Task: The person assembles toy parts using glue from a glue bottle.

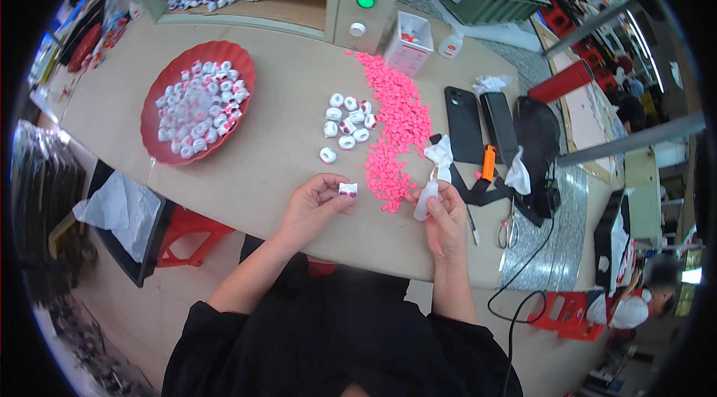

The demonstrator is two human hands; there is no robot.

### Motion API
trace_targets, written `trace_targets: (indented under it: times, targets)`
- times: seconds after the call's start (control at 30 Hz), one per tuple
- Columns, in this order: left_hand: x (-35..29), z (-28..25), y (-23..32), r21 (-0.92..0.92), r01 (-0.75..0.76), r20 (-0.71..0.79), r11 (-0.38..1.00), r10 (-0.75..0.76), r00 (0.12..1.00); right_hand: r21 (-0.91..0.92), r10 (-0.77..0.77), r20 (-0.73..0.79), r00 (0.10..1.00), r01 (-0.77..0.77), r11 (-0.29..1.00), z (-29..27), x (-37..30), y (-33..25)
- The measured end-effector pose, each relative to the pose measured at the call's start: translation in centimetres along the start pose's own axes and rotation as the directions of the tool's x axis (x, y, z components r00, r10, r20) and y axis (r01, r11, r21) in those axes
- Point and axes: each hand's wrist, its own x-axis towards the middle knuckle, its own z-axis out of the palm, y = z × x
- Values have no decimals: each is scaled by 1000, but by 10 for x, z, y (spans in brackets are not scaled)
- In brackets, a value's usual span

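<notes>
My left hand (308,212) pinches a small white plastic piece (348,188) with dark and pink marks between thumb and fingertips, just above the table's near part. In my right hand (445,224) is a small translucent squeeze bottle (426,201), its thin nozzle pointing up and away from me. Several white ring-shaped pieces (346,142) lie grouped on the table beyond my left hand. Between and beyond my hands spreads a long pile of small bright pink pieces (403,109); its near end lies beside the bottle.
A red bowl (245,72) of similar white pieces stands at the left. Behind is a grey-green machine (340,1) with buttons. To the right lie a black phone (464,124), an orange tool (488,163), scissors (508,233) and crumpled tissue (517,173). A pink-white box (409,44) stands behind the pile.
</notes>
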Motion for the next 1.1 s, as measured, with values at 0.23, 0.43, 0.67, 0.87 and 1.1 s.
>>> trace_targets:
  times: [0.23,0.43,0.67,0.87,1.1]
  targets:
    - [0,1,-7,-23,-19,44,1000,20,999,-643,-248,-263,932,23,765,5,-29,25]
    - [2,0,-18,-81,-119,71,990,125,990,-851,-362,-148,920,68,521,22,-23,27]
    - [1,-6,-18,-141,-124,84,982,137,987,-941,-381,96,920,209,266,40,-17,27]
    - [5,-4,-23,-168,-182,66,969,196,978,-983,-259,175,950,151,-108,37,-13,23]
    - [5,-4,-21,-140,-170,97,975,185,978,-977,-283,215,935,210,-46,48,-13,17]
